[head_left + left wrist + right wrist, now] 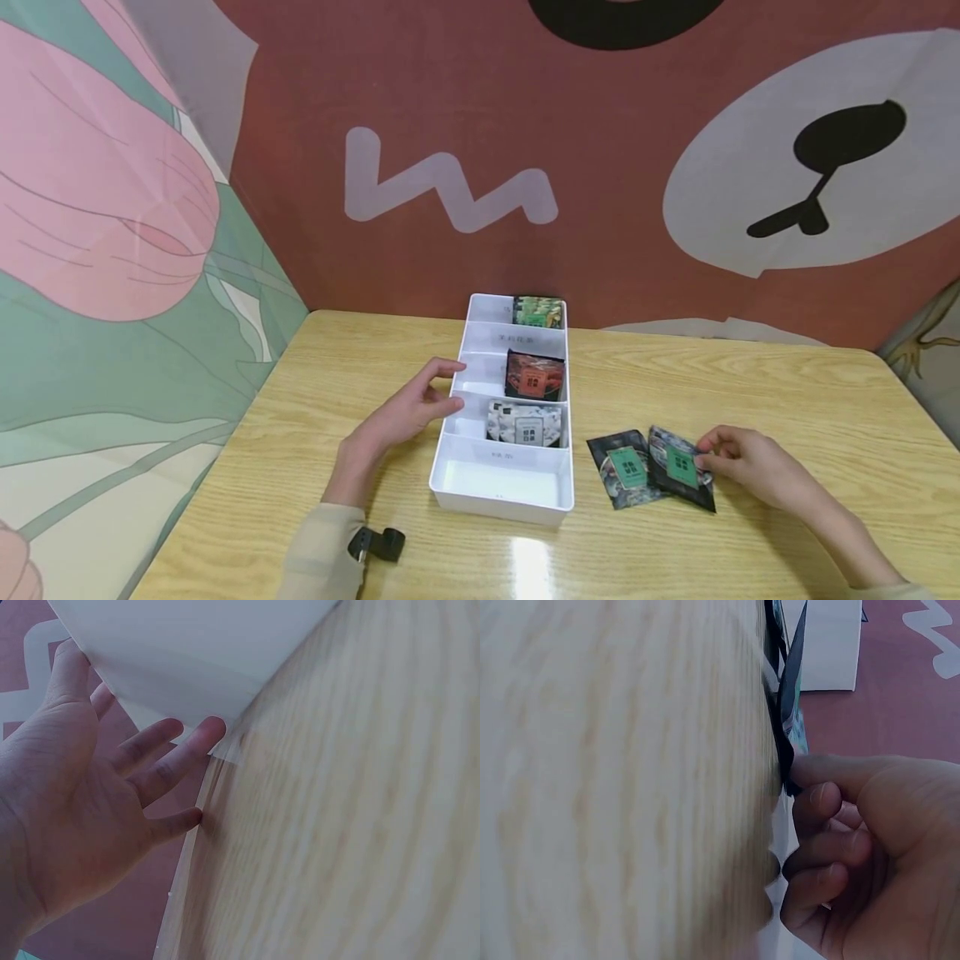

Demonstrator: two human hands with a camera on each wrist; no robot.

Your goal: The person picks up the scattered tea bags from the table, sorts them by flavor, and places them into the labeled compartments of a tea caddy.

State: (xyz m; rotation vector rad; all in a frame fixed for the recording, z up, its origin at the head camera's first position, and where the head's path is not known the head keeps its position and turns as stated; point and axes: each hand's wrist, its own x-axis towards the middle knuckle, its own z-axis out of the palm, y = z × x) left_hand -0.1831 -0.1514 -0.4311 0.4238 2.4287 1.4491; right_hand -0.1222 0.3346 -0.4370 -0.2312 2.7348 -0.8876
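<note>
A long white compartment box [502,492] stands on the table. My left hand [408,410] is at its left side, thumb and fingertips right at the rim, fingers loosely spread. In the left wrist view, the left hand [90,787] has its fingers beside the box's outer wall [187,667]. To the right of the box, my right hand [753,465] pinches the edge of a dark tea sachet [681,468] with a green label. That sachet overlaps a second green-labelled sachet [628,468] lying flat. The right wrist view shows thumb and index finger at the sachet's edge [787,742].
Inside the box are green sachets [537,313] at the back, a red-labelled sachet [535,379] mid-box and white sachets [525,425] nearer the front. A wall with a printed cartoon [450,267] rises behind the wooden table [810,392].
</note>
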